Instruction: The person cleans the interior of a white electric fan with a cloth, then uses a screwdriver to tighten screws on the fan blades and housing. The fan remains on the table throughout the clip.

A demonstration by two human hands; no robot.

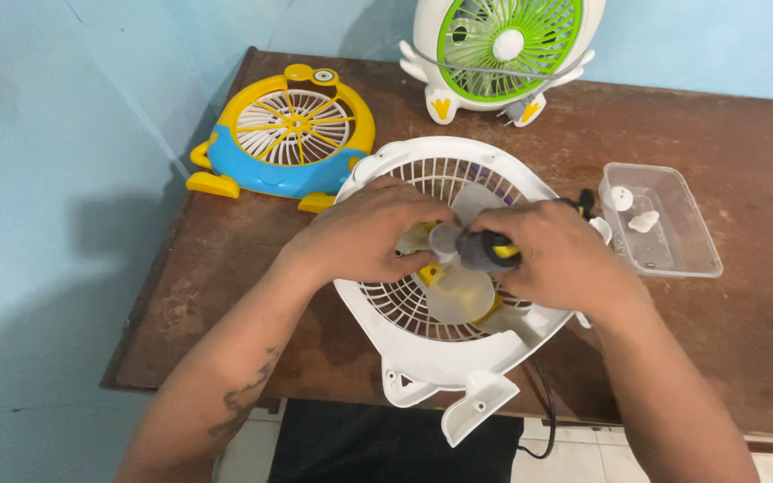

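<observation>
From the head view, the left hand [370, 234] presses its fingers together on the translucent fan blade [461, 291] at the middle of the white fan housing [422, 358] on the counter [744, 322]. The right hand [558, 255] is clamped on a black-and-yellow screwdriver [487, 250].

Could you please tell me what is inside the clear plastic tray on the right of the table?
The tray holds two small white parts; nothing covers them, but their exact kind is too small to tell.
</observation>
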